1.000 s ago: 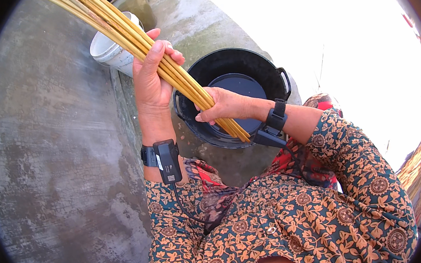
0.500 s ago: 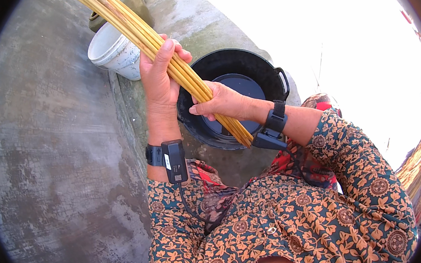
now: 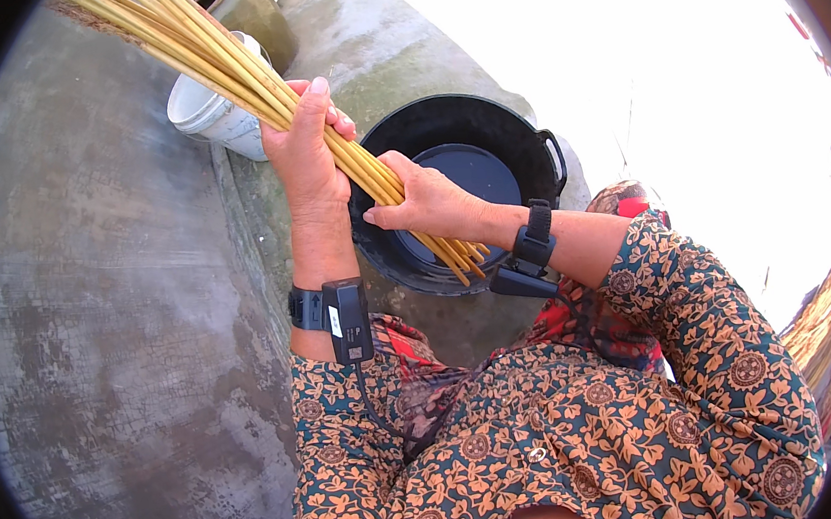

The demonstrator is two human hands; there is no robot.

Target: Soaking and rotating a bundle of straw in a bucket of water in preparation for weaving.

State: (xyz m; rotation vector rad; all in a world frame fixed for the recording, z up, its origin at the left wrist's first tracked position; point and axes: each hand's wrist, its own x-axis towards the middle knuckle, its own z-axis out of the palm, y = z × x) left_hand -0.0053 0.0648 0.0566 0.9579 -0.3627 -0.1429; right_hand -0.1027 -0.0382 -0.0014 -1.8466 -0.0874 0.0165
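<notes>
A bundle of long yellow stalks (image 3: 247, 84) slants from the upper left down to the middle, held in both hands. My left hand (image 3: 308, 155) is wrapped round its middle, thumb lying on top. Lower down, my right hand (image 3: 430, 199) grips the bundle closer to its cut ends, which poke out below the fingers. At the upper left the stalks fan apart, and their far tips run out of view. Beneath the right hand stands a black tub (image 3: 511, 113) with dark liquid (image 3: 472, 168) at its bottom; the stalk ends hang above its near rim.
A white bucket (image 3: 200, 110) stands left of the tub, partly behind the stalks. Beyond it is an olive-brown jar (image 3: 262, 26). A low ledge edge (image 3: 237, 191) runs beside the grey concrete floor (image 3: 113, 306). Straw-like material (image 3: 827, 332) shows at the right rim.
The bundle has moved slightly left with both hands. Its upper stalks have spread apart, and the lower ends are less even. More of the stalks' far part now shows.
</notes>
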